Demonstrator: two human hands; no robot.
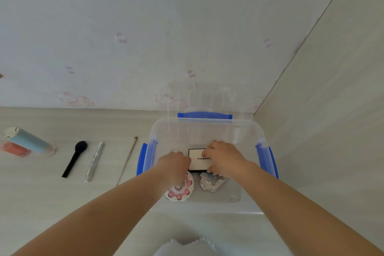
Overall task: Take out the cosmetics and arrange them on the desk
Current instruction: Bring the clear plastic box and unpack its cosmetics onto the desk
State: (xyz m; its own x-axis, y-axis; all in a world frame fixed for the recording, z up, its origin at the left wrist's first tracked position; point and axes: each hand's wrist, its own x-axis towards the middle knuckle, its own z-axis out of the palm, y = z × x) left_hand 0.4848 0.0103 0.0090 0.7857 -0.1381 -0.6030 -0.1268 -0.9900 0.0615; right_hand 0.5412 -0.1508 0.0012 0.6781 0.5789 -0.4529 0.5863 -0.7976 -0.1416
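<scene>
Head view, looking down: a clear plastic storage box [204, 131] with blue latches sits right of centre on a pale wood-grain surface [52, 197], its transparent lid propped upright against the wallpapered wall behind.

Inside the box, a white rectangular palette [196, 159] with a black edge lies flat at the middle, its long axis running left to right across the frame and its printed lettering upside down to the viewer. Below it, toward the bottom of the frame, lie a round pink-and-white compact [181, 192] at the left and a silver ornate compact [212, 182] at the right.

Both arms reach into the box. The left hand [175, 164] rests at the palette's left edge with its fingers curled; whether they grip anything cannot be told. The right hand [224, 157] covers the palette's right end, fingers curled down onto it.

On the surface left of the box, items lie in a row: a thin brush [127, 161], a silver tube [95, 161], and a black brush [74, 158], all pointing roughly toward the wall. At the far left lie a pale blue bottle [31, 140] and a coral item [15, 148].
</scene>
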